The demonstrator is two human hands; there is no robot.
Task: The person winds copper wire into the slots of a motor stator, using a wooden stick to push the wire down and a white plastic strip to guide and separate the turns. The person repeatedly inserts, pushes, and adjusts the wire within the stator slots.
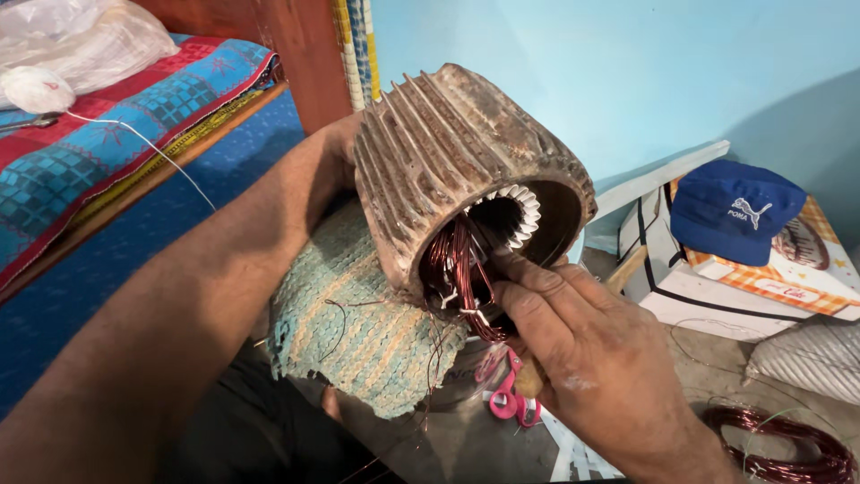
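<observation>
Far left we saw a patterned blue-red cloth (81, 152) on a bench, with a white thread ball (36, 88) and a clear plastic bag (85, 40) on it. Our left hand (336, 148) reached behind the finned motor stator housing (448, 161); its fingers were hidden, so we could not tell the grip, likely bracing it. The housing rested tilted on a teal woven pad (358, 323) in the lap, probably to cushion it, its open end facing us. Our right hand (582, 350) had fingertips pinched together on the copper winding (461, 269) at the bore mouth beside white slot paper (524, 211). Pink scissors (506, 394) lay just below. Right: blue cap (735, 211) on a box (717, 296), spare copper wire coil (779, 444) near right.
</observation>
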